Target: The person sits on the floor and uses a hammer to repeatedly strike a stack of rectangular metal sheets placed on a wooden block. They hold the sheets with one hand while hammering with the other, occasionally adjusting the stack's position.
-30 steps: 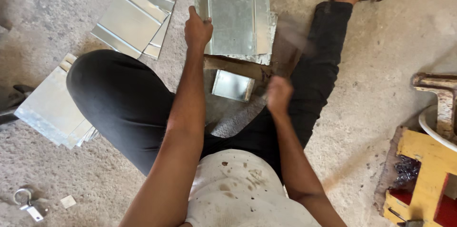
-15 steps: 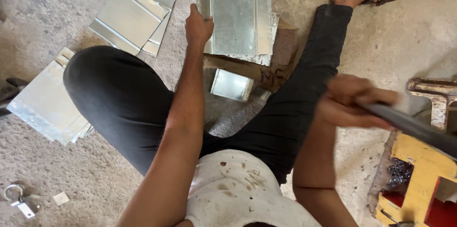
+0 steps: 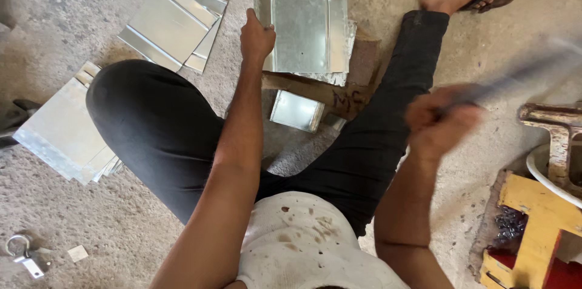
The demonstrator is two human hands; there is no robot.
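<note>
No packages, labels, signs or screens show anywhere in view.

Silver-grey metal sheet (image 3: 309,33), black trousers (image 3: 163,131), stained white shirt (image 3: 309,246), yellow wooden stand (image 3: 533,216).

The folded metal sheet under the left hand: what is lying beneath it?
Under the folded metal sheet lie more sheet edges and a wooden block. The left hand holds its edge. What lies beneath its middle is covered.
</note>
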